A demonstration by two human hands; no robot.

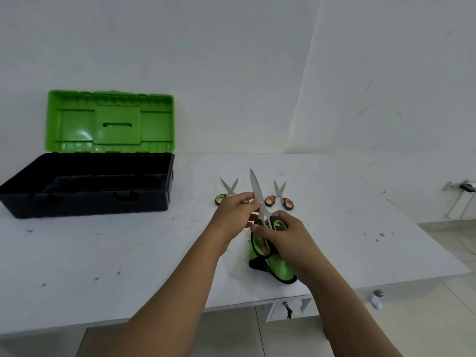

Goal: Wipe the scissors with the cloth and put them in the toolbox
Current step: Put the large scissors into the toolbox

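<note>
Both hands are closed on the large scissors (260, 202): blade pinched by the left hand (231, 215), handles and cloth (277, 269) gripped by the right hand (283, 238); fingers could be nicked if the blade is drawn through carelessly.

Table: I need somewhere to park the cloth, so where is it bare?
Bare: the table between toolbox and left hand, and right of the orange scissors. Crowded: around both hands, cloth and green scissors.

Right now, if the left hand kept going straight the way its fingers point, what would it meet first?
The left hand, pinching the big scissors at the blade, points up and right. Past the blade, the orange-handled scissors on the table lie roughly in that line, though they sit lower, so depth is unclear.
</note>
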